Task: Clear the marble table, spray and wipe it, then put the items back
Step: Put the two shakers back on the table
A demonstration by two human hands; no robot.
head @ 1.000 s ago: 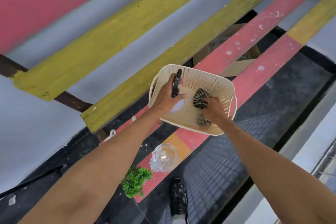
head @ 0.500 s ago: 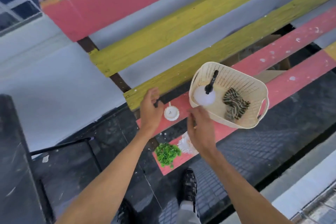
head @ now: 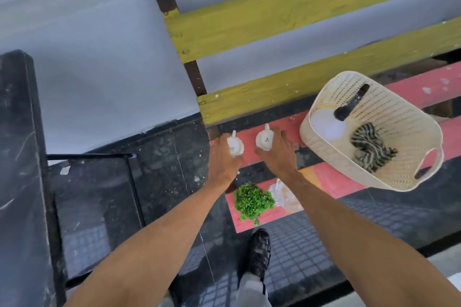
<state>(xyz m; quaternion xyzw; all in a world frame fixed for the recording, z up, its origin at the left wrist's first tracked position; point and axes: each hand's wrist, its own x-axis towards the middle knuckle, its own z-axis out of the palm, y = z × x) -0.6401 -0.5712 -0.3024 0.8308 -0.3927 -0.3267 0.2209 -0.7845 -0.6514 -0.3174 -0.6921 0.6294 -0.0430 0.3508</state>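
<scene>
Two small white mugs stand on the pink slat of a painted bench. My left hand (head: 222,161) grips the left mug (head: 235,147), and my right hand (head: 278,153) grips the right mug (head: 265,140). To the right, a cream plastic basket (head: 324,151) sits on the bench. It holds a white spray bottle (head: 328,125) with a black head and a striped cloth (head: 369,148). A dark marble table (head: 18,157) runs along the left edge of the view.
A small green plant (head: 253,200) and a clear glass piece (head: 285,197) sit on the bench's near end, below my right forearm. Yellow and pink slats form the bench back. My black shoe (head: 260,254) stands on the tiled floor. A black metal frame (head: 134,187) stands left of the bench.
My hands let go of the spray bottle and cloth, which now lie in the basket. Both hands moved left and each took hold of a white mug. The view swung left.
</scene>
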